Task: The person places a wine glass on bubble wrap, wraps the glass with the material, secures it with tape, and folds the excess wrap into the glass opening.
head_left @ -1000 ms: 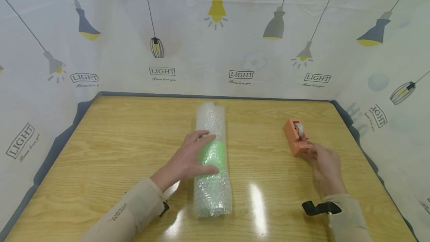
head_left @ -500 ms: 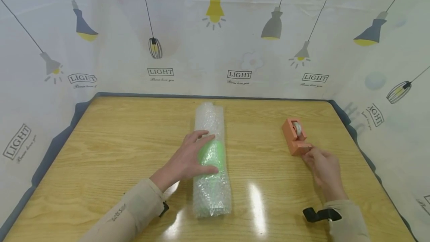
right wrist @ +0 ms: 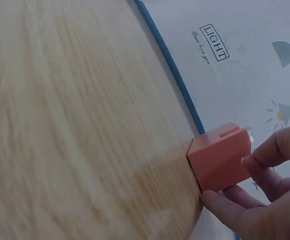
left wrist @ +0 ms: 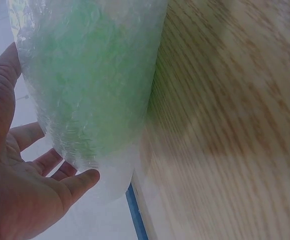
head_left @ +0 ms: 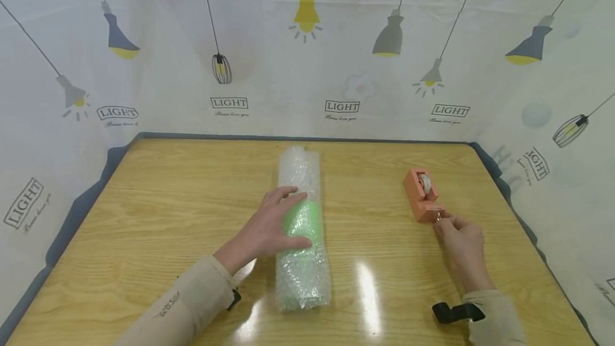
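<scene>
A bubble-wrapped roll [head_left: 304, 276] with a green thing inside lies lengthwise in the middle of the wooden table. My left hand [head_left: 269, 223] rests on its left side, fingers and thumb spread over the wrap. In the left wrist view the fingertips touch the edge of the green part [left wrist: 85, 80]. Over on the right stands an orange tape dispenser [head_left: 419, 196] with a roll of clear tape [head_left: 425, 183] in it. At its near end my right hand [head_left: 463, 244] pinches the tape's end, and a short shiny bit of tape shows between fingertips and dispenser.
The table [head_left: 192, 175] ends at a dark blue border [head_left: 307, 138] along the back. Pale curtain walls [head_left: 269, 31] printed with lamps rise behind and at both sides. A black strap [head_left: 456, 312] sticks out by the right sleeve.
My right hand has shifted slightly left and down by the dispenser's near end, and a shiny bit of tape now shows there. My left hand and the wrapped roll stay still.
</scene>
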`<action>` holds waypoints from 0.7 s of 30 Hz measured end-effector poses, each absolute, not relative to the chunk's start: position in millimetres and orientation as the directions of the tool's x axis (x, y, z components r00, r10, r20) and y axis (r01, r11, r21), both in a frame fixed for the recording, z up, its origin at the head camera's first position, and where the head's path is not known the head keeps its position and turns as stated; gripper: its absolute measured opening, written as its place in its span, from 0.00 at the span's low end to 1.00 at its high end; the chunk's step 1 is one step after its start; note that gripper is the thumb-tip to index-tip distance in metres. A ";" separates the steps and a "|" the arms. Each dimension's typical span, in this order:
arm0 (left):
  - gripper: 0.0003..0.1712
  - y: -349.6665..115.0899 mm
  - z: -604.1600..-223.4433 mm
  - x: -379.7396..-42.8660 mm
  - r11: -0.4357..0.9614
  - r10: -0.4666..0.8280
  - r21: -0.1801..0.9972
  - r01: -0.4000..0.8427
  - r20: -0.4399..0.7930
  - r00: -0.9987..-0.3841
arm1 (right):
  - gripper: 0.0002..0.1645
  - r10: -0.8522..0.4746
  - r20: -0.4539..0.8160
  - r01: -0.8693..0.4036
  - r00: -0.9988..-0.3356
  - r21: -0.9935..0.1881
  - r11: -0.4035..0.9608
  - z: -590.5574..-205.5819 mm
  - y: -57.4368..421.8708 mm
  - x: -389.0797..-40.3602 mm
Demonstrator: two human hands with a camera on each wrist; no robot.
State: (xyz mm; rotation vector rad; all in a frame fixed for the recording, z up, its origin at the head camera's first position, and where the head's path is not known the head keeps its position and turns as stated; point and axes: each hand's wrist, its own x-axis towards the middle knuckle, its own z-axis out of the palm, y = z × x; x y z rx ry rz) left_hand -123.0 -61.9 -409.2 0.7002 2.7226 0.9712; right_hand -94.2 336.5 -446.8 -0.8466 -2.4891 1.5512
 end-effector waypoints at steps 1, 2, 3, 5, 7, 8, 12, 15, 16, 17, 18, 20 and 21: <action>0.59 -61.6 -408.8 -122.8 0.678 0.482 0.633 0.374 0.000 -0.876 | 0.16 0.494 -0.202 0.405 -0.846 -0.846 0.347 -447.2 336.6 -93.9; 0.59 -61.4 -408.4 -122.7 0.678 0.483 0.632 0.375 0.001 -0.876 | 0.16 0.488 -0.193 0.398 -0.851 -0.843 0.361 -447.6 336.9 -93.9; 0.59 -61.2 -408.0 -122.6 0.678 0.484 0.631 0.376 0.002 -0.875 | 0.16 0.482 -0.186 0.395 -0.856 -0.837 0.378 -448.0 337.0 -93.6; 0.59 -61.1 -407.6 -122.6 0.680 0.486 0.628 0.379 0.002 -0.874 | 0.17 0.468 -0.175 0.388 -0.866 -0.826 0.409 -448.9 337.6 -93.8; 0.59 -60.8 -407.3 -122.5 0.680 0.487 0.626 0.382 0.004 -0.873 | 0.18 0.459 -0.168 0.386 -0.872 -0.813 0.435 -449.8 337.8 -93.7; 0.59 -60.9 -407.4 -122.6 0.681 0.488 0.626 0.381 0.002 -0.873 | 0.18 0.453 -0.161 0.382 -0.877 -0.805 0.454 -450.4 338.0 -93.8; 0.59 -60.8 -407.5 -122.7 0.680 0.488 0.628 0.378 -0.003 -0.873 | 0.17 0.428 -0.105 0.350 -0.898 -0.759 0.549 -451.8 339.1 -93.7; 0.58 -60.5 -407.2 -122.6 0.679 0.488 0.630 0.377 -0.004 -0.873 | 0.16 0.400 -0.033 0.305 -0.916 -0.705 0.640 -452.6 341.0 -93.2; 0.58 -60.4 -407.0 -122.5 0.678 0.488 0.630 0.377 -0.002 -0.873 | 0.15 0.395 -0.016 0.296 -0.919 -0.690 0.661 -453.0 341.5 -93.0; 0.58 -60.3 -406.9 -122.4 0.678 0.488 0.631 0.377 -0.003 -0.873 | 0.15 0.391 -0.002 0.289 -0.920 -0.678 0.676 -453.0 341.7 -92.8; 0.58 -60.3 -406.8 -122.3 0.679 0.488 0.631 0.376 -0.004 -0.873 | 0.15 0.388 0.012 0.283 -0.922 -0.665 0.691 -453.1 342.0 -92.6; 0.58 -60.2 -406.7 -122.2 0.679 0.488 0.630 0.376 -0.005 -0.873 | 0.15 0.392 0.021 0.283 -0.920 -0.658 0.698 -453.6 342.3 -92.8; 0.58 -60.3 -406.8 -122.2 0.679 0.488 0.631 0.376 -0.006 -0.873 | 0.15 0.396 0.022 0.285 -0.918 -0.658 0.697 -454.0 342.5 -93.3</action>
